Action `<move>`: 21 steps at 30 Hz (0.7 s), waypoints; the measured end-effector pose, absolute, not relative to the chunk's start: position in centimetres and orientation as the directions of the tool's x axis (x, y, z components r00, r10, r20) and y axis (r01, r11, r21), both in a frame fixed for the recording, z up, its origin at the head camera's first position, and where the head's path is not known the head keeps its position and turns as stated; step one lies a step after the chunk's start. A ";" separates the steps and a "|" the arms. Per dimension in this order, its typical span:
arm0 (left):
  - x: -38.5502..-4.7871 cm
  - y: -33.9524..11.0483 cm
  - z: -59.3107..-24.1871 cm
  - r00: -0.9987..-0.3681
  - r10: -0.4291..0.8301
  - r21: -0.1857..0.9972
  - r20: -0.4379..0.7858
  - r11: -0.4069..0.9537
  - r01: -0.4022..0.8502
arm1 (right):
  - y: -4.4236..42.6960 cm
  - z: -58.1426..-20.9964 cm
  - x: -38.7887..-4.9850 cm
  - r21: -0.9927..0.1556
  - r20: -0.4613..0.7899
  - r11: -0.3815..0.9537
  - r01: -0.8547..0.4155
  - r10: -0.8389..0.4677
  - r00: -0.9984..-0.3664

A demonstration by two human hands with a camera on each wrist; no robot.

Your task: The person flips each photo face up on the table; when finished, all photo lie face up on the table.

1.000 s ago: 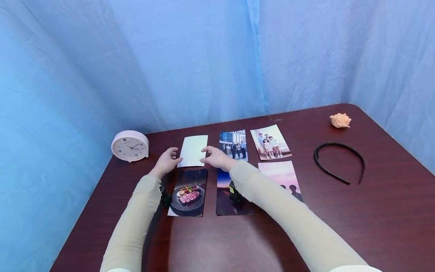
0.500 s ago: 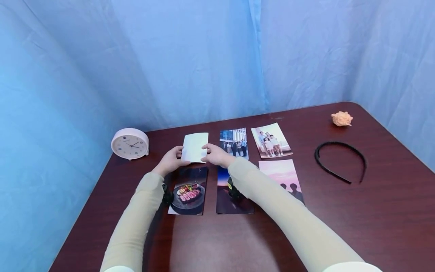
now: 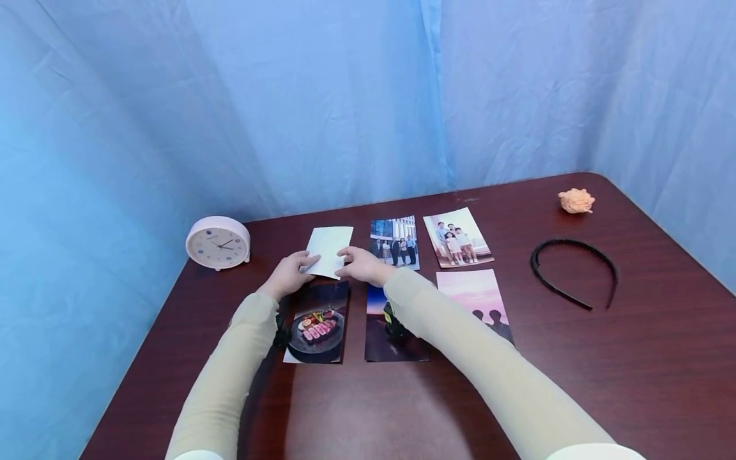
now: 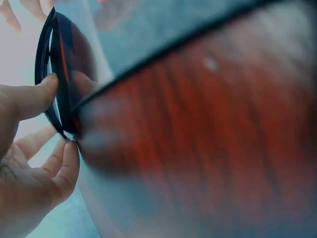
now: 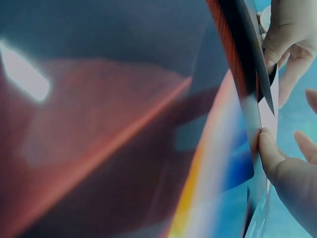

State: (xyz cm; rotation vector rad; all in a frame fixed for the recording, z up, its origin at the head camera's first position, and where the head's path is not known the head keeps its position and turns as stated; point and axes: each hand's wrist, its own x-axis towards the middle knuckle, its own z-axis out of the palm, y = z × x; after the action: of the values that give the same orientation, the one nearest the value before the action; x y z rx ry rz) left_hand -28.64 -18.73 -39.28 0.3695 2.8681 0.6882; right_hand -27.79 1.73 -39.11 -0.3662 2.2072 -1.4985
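Observation:
A photo (image 3: pixel 328 246) with its blank white side up is between my two hands, at the back left of the photo rows. My left hand (image 3: pixel 287 276) pinches its left edge, with the thumb on the white side. At the right edge, my right hand (image 3: pixel 362 265) holds it between thumb and fingers. In the left wrist view the photo (image 4: pixel 55 64) is bowed and its underside looks dark and glossy. Just in front lies a steak photo (image 3: pixel 316 326). A dark sunset photo (image 3: pixel 382 348) lies partly hidden under my right forearm.
A group photo (image 3: pixel 395 239), a family photo (image 3: pixel 457 239) and a pink-sky photo (image 3: pixel 474 291) lie to the right. A white clock (image 3: pixel 218 243) stands at the left edge. Farther right are a black headband (image 3: pixel 566 297) and a peach flower (image 3: pixel 576 200).
The blank-backed photo was first flat between my hands, then lifted. It now tilts, and my left thumb has moved onto its white side. The other things stay put.

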 end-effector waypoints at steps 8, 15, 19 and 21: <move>-28.4 -19.3 -39.0 -0.949 0.296 0.449 -0.110 0.866 0.218 | 1.8 -38.9 -27.8 -0.904 -0.173 0.426 -0.038 -0.446 -0.878; -28.0 -19.8 -38.0 -0.955 0.285 0.496 -0.083 0.843 0.209 | 2.0 -38.9 -27.7 -0.884 -0.094 0.451 -0.122 -0.427 -0.899; -27.7 -19.9 -37.3 -0.955 0.284 0.529 -0.081 0.825 0.200 | 2.2 -38.8 -27.7 -0.872 -0.031 0.458 -0.174 -0.405 -0.914; -27.6 -19.8 -37.0 -0.956 0.287 0.549 -0.065 0.810 0.206 | 2.3 -38.8 -27.7 -0.863 0.000 0.464 -0.200 -0.394 -0.919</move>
State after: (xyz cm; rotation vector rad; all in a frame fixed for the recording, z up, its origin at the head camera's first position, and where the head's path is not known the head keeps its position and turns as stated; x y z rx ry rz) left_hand -27.60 -19.83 -36.99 0.3907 2.8499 0.8388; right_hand -27.74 2.27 -38.80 -0.5166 2.5120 -1.4403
